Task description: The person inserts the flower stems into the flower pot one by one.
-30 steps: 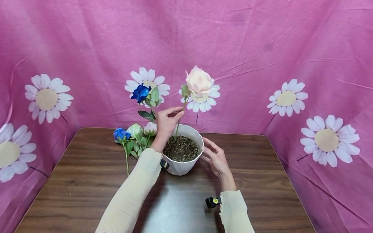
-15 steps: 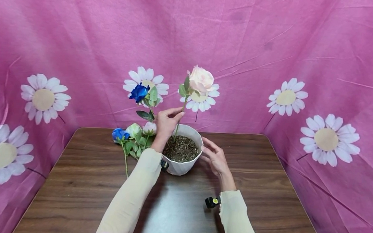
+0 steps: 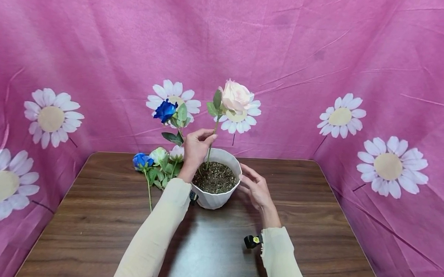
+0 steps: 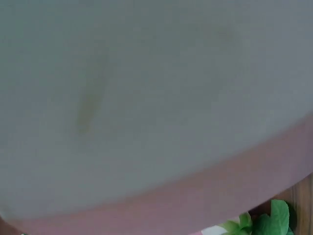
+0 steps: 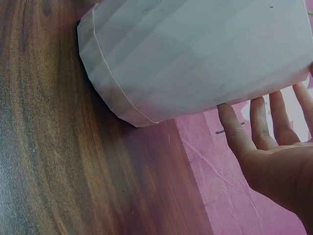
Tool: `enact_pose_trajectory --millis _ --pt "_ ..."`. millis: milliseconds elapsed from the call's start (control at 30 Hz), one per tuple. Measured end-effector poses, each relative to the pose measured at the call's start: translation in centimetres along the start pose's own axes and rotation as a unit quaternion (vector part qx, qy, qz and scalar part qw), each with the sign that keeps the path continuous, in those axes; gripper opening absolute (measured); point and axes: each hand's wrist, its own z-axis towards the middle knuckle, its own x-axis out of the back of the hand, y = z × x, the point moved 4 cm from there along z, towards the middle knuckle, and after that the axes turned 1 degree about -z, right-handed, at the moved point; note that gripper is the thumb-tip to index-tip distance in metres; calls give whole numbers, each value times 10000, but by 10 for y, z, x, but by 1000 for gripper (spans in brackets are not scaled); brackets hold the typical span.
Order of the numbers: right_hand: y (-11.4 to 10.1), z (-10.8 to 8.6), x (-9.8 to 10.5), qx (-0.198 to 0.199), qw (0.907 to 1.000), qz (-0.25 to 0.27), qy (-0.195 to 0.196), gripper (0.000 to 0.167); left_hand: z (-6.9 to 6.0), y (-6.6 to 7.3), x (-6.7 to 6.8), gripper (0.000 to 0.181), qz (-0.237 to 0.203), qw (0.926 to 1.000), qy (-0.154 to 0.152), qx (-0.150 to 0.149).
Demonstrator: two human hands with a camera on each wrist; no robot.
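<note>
My left hand [image 3: 196, 150] pinches the green stem of a pale pink rose [image 3: 236, 97] between thumb and fingers. The stem's lower end stands in the dark soil [image 3: 216, 179] of a white faceted flowerpot [image 3: 223, 156]. Against the pot's right side rest the spread fingers of my right hand [image 3: 257, 189]; in the right wrist view their tips touch the pot wall [image 5: 195, 58]. Behind my left hand a blue rose [image 3: 166, 111] rises upright, its lower stem hidden. The left wrist view is mostly filled by a blurred pale surface.
Left of the pot, a blue rose [image 3: 143, 160], a greenish-white rose [image 3: 159, 156] and a pale pink one [image 3: 177, 153] lie on the brown wooden table [image 3: 106, 199]. A pink cloth [image 3: 291, 43] printed with white daisies hangs around the table's back and sides.
The pink rose's head has swayed right, then back left, its leaves turning. My left hand has shifted very slightly left, still pinching the stem. The right hand stays at the pot.
</note>
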Motion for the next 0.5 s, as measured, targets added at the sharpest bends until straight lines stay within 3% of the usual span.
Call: enact_pose_trajectory --millis 300,500 --pt "-1 0 0 0 10000 -50 -12 53 -1 6 0 9 700 9955 -68 -635" --pt "1 1 1 -26 10000 -51 13 52 -3 7 -3 11 941 9915 -248 -868"
